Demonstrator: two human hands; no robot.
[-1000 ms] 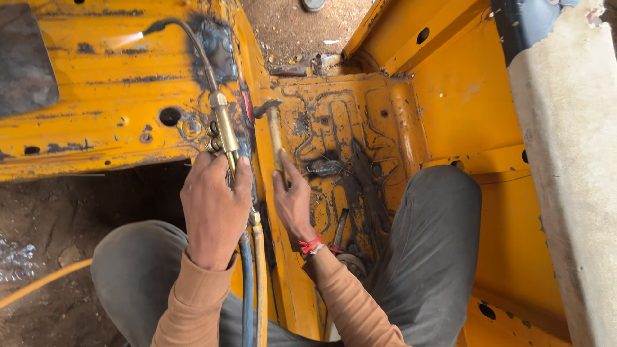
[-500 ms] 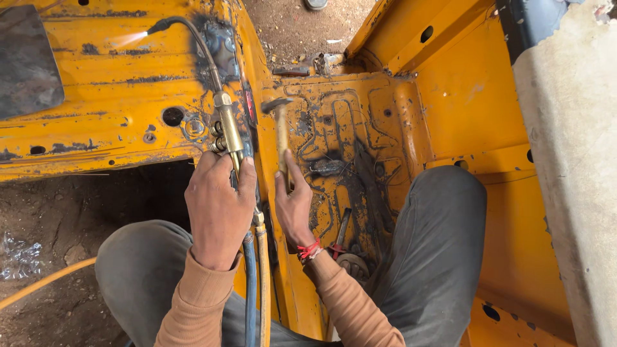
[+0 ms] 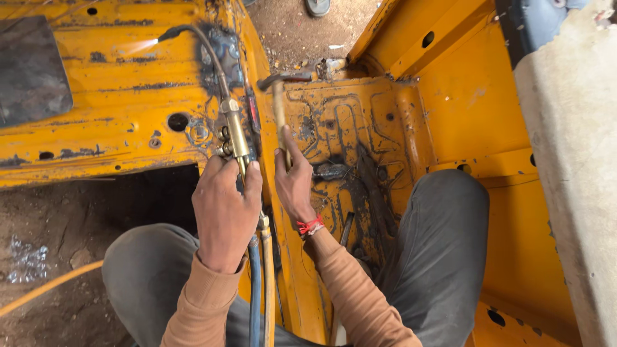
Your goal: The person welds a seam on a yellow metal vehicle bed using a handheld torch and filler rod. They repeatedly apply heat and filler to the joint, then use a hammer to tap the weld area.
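A battered yellow metal body panel (image 3: 96, 109), chipped and blackened in patches, fills the upper left, and a yellow vehicle floor pan (image 3: 360, 141) with raised ribs and soot lies to its right; the two meet at a raised edge running up the middle of the view. The person sits astride that edge, grey trouser legs (image 3: 443, 257) on either side, with bare dirt ground (image 3: 45, 257) below the panel at lower left. A pale, worn slab (image 3: 565, 160) stands along the right side. The left hand (image 3: 225, 212) is closed around the brass handle of a cutting torch (image 3: 234, 132); its long axis runs up and away from the fingers, then its dark neck bends left to the tip, where a pale flame (image 3: 143, 45) plays on the panel near its upper edge. A blue hose and a yellow hose (image 3: 260, 283) trail down from the torch between the knees. The right hand (image 3: 294, 183), with a red thread at the wrist, grips the wooden handle of a hammer (image 3: 277, 96); the handle points straight away, the steel head lying crosswise over the top of the floor pan, just right of the torch. The two hands are close, almost touching. No packages, labels or signs show; the only markings are round holes and a dark patch (image 3: 32, 71) at the panel's left end.
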